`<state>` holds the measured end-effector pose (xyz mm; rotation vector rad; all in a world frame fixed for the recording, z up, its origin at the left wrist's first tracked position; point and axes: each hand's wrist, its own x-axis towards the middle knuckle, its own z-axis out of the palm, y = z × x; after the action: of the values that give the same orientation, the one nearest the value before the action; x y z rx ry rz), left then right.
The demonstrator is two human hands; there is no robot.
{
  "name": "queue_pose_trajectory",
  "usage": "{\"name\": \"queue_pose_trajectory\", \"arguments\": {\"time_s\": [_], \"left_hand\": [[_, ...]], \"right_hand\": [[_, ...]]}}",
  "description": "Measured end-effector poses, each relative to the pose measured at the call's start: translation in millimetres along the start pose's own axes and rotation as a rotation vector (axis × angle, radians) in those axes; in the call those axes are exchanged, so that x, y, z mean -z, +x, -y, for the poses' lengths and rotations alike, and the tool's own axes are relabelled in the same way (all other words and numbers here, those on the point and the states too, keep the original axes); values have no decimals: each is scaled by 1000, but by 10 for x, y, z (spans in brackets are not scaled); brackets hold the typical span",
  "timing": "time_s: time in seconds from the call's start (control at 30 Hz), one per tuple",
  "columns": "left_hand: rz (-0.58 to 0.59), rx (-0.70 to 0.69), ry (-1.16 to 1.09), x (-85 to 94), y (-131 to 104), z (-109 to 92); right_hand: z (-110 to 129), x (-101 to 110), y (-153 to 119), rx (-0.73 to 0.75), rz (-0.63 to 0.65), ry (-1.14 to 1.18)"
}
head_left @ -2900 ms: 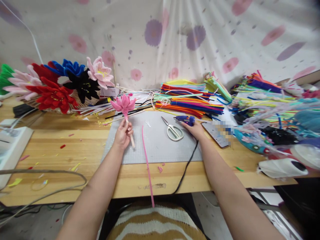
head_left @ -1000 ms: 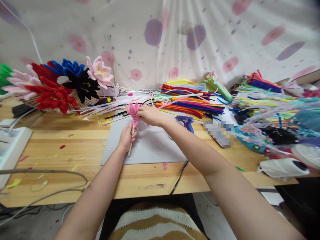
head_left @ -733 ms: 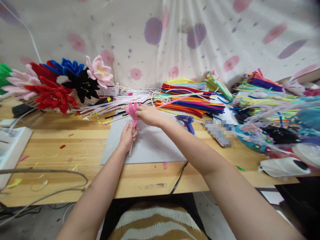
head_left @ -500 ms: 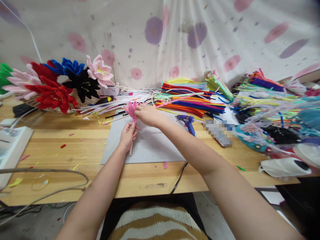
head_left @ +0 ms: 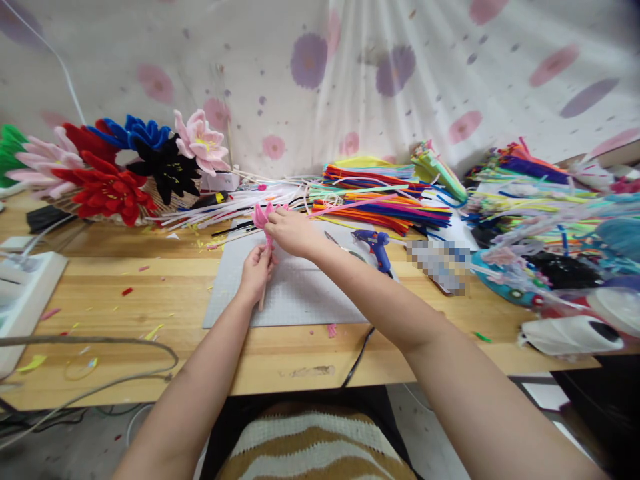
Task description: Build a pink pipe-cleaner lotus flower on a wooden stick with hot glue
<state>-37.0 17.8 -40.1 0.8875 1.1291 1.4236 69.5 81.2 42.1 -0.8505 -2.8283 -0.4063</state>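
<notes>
A pink fuzzy flower (head_left: 260, 216) stands upright on a thin wooden stick (head_left: 262, 297) above the grey cutting mat (head_left: 300, 293). The fingers of my left hand (head_left: 256, 269) are wrapped round the stick just below the bloom. My right hand (head_left: 289, 231) is closed on the flower's right side and covers part of its petals. Right of my right forearm, a blue glue gun (head_left: 376, 247) lies at the mat's edge. Scissors (head_left: 350, 248), partly hidden by the forearm, rest on the mat.
Finished fuzzy flowers (head_left: 113, 187) fill the back left. Bundles of coloured pipe cleaners (head_left: 390, 207) line the back. A phone-like object (head_left: 440, 267), a white roll (head_left: 570, 335) and plastic bags are at the right. A power strip (head_left: 30, 307) and a cable (head_left: 125, 341) are at the left.
My right hand has turned and shifted slightly over the flower, covering more of its petals. The scissors show more beside my right forearm. My left hand has hardly moved.
</notes>
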Motion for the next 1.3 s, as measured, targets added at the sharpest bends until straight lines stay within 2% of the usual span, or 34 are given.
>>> {"name": "queue_pose_trajectory", "arguments": {"time_s": [0.2,0.4,0.57,0.67,0.83,0.97,1.1,1.2,1.3], "left_hand": [[-14,63,-118,-15,-17,-59],[-12,202,-322,0,-27,-172],[88,363,-642,42,-42,-270],[173,411,-823,53,-71,-302],[231,389,-932,-14,-138,-352],[187,301,-825,-137,-179,-419],[200,231,-771,-253,-191,-496],[239,248,-802,-313,-189,-537],[279,274,-822,-359,-185,-550]], "right_hand": [[70,23,-25,-44,-8,21],[62,27,-107,-99,-35,28],[12,-57,-191,-141,-33,55],[24,-124,-244,-207,-20,84],[129,-246,-283,-286,-14,252],[178,-326,-222,-336,-82,555],[128,-334,-145,-362,-118,759],[62,-297,-149,-391,-131,787],[-29,-188,-241,-438,-76,716]]}}
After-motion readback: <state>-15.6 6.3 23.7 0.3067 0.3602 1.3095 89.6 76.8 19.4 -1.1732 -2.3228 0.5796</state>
